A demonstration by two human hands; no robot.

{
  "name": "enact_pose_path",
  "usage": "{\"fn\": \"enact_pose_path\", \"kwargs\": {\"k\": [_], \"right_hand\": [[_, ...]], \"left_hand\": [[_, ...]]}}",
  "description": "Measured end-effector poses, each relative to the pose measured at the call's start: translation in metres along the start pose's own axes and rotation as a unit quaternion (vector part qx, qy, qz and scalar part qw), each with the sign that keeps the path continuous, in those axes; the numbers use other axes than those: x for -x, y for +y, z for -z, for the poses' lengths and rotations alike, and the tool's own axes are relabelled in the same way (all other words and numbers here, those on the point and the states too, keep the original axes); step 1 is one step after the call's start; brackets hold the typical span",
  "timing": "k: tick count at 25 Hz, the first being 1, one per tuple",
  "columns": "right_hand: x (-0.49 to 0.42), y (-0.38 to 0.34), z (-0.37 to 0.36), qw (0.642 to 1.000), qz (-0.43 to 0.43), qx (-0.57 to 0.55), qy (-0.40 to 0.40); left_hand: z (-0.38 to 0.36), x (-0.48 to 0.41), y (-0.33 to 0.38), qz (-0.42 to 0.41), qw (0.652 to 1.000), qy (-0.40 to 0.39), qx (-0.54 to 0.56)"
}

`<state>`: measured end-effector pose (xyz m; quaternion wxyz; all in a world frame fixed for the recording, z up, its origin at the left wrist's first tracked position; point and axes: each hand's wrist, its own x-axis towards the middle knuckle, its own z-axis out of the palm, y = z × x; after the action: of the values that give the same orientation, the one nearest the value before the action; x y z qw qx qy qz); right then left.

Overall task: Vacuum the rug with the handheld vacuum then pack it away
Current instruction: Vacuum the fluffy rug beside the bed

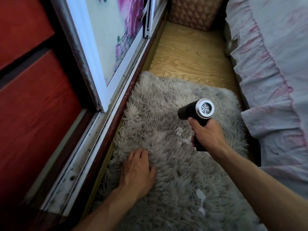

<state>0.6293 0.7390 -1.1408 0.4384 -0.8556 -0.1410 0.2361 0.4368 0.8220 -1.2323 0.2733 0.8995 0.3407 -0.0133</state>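
A narrow strip of pale wooden floor [191, 52] runs between a wardrobe and a bed, and most of its near part is covered by a shaggy grey rug [166, 105]. Over the rug's right half the right hand [208, 134] is wrapped tightly around the black grip of the handheld vacuum [196, 109], whose silver vented rear cap faces the camera. Its intake end points away toward the middle of the rug and is hidden, so it cannot be told whether it touches the pile. On the rug's left edge the left hand [138, 172] lies spread and flat, fingers pressing into the long fibres and holding nothing. This is probably to pin the light rug so that suction does not lift or drag it. White paper scraps [200, 195] lie on the near part of the rug, with smaller ones just beside the right hand, so the vacuuming looks unfinished and packing away is some way off. Along the rug's left side runs the metal track [93, 144] of a flowered sliding door [108, 39], with a red panel [33, 114] beyond it. The track's raised lip would likely block a sweep at that edge. Along the rug's right side a frilled pale bedspread [275, 80] hangs to the floor and overlaps the rug's border, where loose cloth could be drawn into the intake. Beyond the rug's far end, past bare floor, stands a woven patterned box [195, 12].
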Motion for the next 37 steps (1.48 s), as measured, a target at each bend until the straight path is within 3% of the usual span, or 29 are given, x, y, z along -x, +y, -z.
{"fn": "enact_pose_path", "kwargs": {"k": [10,19,24,27,32,34,37], "right_hand": [[0.036,0.007,0.02,0.996,-0.018,0.04,-0.08],[0.047,0.017,0.055,0.999,-0.024,0.047,-0.006],[0.061,0.027,0.04,0.995,-0.02,0.036,-0.09],[0.063,0.032,0.03,0.99,0.003,0.083,-0.116],[0.059,0.041,0.049,0.99,0.013,0.14,-0.019],[0.051,0.043,0.063,0.993,-0.003,0.117,0.026],[0.045,0.04,0.068,0.998,-0.033,0.053,0.021]], "left_hand": [[0.003,0.003,0.008,-0.001,1.0,0.015,0.016],[0.002,0.007,0.03,-0.015,1.0,0.013,0.005],[-0.001,0.012,0.041,-0.029,0.999,0.025,0.002],[-0.004,0.014,0.044,-0.023,0.999,0.033,-0.004],[-0.004,0.017,0.043,-0.023,0.999,0.035,0.004],[-0.004,0.017,0.043,-0.02,0.999,0.035,0.005],[-0.004,0.016,0.043,-0.022,0.999,0.036,0.008]]}}
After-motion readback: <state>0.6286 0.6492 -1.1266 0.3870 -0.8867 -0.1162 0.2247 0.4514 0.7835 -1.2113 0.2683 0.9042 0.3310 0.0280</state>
